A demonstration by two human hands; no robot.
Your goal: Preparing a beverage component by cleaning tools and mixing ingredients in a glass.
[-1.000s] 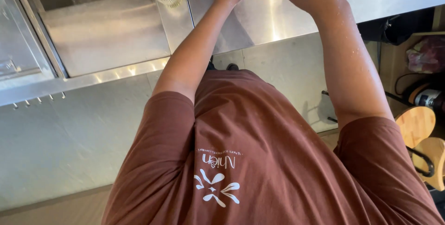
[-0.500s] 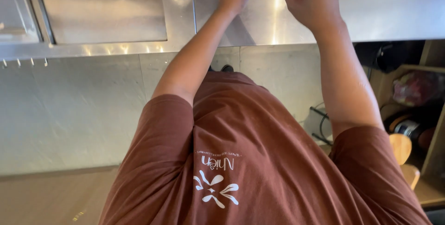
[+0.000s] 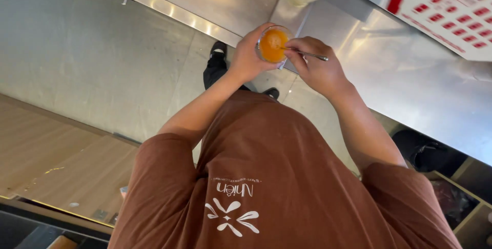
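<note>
Glass (image 3: 272, 45) (orange) now fully in view

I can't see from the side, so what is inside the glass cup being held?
The glass cup in the left hand holds an opaque orange liquid. A metal spoon, pinched by the right hand, dips into it. The liquid hides the spoon's bowl and the cup's bottom.

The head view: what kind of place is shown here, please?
Probably a drinks or food preparation area in a shop or café. A long stainless steel counter runs by the person, a white machine with red buttons sits on it, and the left hand holds a glass of orange liquid.
</note>
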